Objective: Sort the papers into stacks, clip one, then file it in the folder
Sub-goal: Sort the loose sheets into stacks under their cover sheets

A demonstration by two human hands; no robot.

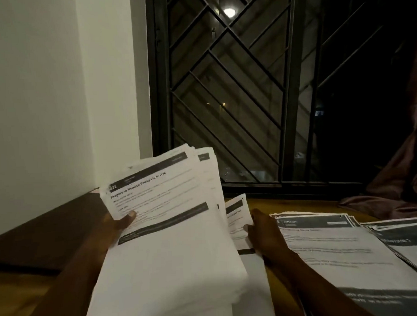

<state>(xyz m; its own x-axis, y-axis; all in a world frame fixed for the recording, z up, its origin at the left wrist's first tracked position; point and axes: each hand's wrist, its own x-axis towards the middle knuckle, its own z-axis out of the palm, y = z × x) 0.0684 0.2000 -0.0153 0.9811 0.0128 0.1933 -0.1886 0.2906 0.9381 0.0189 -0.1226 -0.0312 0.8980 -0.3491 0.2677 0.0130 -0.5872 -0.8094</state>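
The big bundle of papers [172, 230] is gripped by the left hand [115, 228], thumb on top, above the surface [299, 205]. One sheet [236, 218] is pinched at its edge by the right hand [262, 231], beside the nearest stack [336, 248]. Its title should be read first, then it should be laid flat with edges matched.

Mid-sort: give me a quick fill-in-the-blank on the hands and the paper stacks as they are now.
The left hand grips the thick sheaf of papers with its ____ on the top sheet. That sheet is headed "Prepare to Replace Family Photo ____". The right hand holds a single sheet beside a stack headed ____.
Missing words: thumb; Wall; KITCHEN.
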